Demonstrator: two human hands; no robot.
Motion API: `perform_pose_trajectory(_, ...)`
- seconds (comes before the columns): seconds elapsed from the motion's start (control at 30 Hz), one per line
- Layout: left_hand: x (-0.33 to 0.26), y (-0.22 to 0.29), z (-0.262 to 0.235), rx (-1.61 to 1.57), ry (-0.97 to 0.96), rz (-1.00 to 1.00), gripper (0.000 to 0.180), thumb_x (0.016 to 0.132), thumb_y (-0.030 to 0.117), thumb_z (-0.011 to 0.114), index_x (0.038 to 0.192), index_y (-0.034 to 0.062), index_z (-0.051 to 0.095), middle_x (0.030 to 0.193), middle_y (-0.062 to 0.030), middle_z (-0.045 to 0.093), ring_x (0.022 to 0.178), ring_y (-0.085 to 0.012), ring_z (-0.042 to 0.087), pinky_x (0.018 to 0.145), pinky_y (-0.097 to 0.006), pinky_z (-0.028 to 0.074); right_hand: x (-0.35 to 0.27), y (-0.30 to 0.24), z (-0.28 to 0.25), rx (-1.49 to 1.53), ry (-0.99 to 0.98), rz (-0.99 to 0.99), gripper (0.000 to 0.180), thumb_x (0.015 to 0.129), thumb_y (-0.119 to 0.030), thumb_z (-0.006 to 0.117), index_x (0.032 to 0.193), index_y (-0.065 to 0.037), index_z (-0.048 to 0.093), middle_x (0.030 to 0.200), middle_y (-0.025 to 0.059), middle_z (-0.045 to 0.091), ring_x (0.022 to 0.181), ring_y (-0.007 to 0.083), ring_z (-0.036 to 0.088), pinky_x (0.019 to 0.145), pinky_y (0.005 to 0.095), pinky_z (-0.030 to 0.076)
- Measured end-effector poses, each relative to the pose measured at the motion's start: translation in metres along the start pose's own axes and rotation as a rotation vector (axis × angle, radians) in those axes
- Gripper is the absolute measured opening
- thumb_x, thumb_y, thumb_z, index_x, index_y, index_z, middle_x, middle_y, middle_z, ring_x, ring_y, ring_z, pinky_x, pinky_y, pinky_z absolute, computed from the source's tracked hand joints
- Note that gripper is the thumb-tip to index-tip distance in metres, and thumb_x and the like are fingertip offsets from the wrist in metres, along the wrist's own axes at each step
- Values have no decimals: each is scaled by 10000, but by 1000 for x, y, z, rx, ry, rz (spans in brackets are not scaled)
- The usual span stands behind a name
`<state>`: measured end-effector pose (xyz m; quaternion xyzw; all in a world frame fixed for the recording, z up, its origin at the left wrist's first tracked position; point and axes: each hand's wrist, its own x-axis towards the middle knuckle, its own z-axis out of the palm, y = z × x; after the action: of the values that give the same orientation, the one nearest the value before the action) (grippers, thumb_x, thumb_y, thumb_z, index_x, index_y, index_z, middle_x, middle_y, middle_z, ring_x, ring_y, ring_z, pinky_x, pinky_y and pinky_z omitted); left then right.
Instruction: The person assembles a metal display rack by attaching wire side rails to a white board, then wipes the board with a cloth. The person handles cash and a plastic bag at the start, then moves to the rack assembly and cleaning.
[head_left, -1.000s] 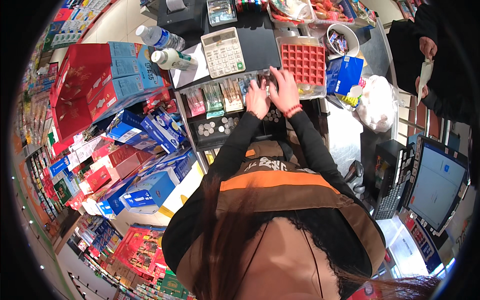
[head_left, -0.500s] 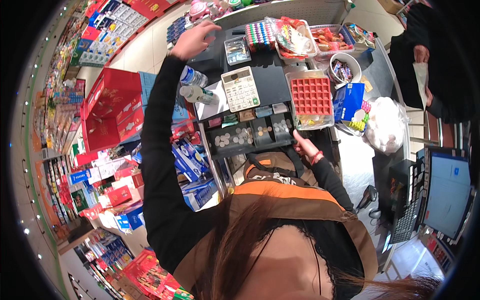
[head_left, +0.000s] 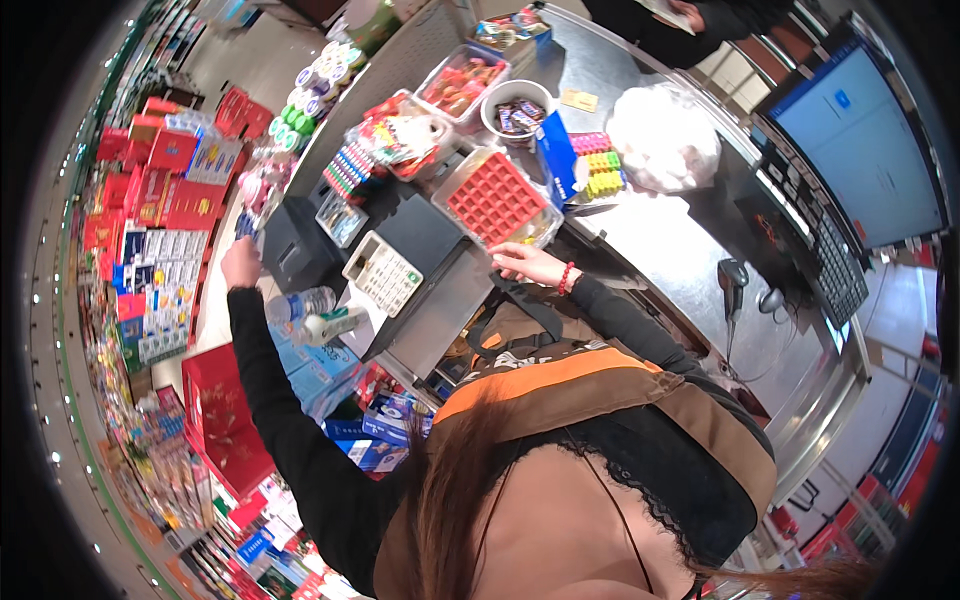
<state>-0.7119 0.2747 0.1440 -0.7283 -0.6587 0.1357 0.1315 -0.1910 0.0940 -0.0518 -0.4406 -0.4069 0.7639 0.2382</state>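
Head view: red tray beside blue box.

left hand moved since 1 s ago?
Yes. The left hand has left the cash drawer and now reaches far out to the person's left, past the calculator and the dark printer box, near the water bottle.

I am looking down on a steel checkout counter carrying a red gridded tray at centre, a white bowl of sweets at its 12 o'clock, a white plastic bag at 2 o'clock and a calculator at 8 o'clock.
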Motion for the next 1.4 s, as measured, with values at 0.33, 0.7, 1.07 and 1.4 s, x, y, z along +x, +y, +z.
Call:
perform_pose_trajectory(0.33,-31,351,-197,-789,175,534,102,899,188,673,968,113,662,731,-113,659,641,-283,653,572,-372,488,-51,-141,-73,16,55,-815,487,838,-65,769,1280,-52,566,1192,61,632,1092,137,613,948,311,504)
perform_pose_trajectory(0.7,-28,489,-174,-1816,57,142,129,919,68,696,1021,-10,686,807,-1,677,685,-12,569,586,-169,445,-64,-133,-205,340,-159,-465,574,950,-251,597,1471,-68,438,1258,85,618,993,52,578,804,220,489)
perform_pose_trajectory(1.07,-176,504,-22,-1964,-335,-248,290,1023,141,543,1263,-18,575,1055,-112,690,926,-142,663,812,-254,526,-4,-80,-404,-772,1207,-34,426,763,-316,752,1126,-118,652,901,130,731,914,317,700,844,412,540)
perform_pose_trajectory(1.4,-421,449,67,-1847,-705,-820,350,1015,308,566,1241,42,594,1026,-36,687,919,-90,616,772,-219,467,-45,-37,-319,-776,1578,-500,441,918,-351,632,1261,-90,542,1122,115,589,991,327,619,851,443,493)
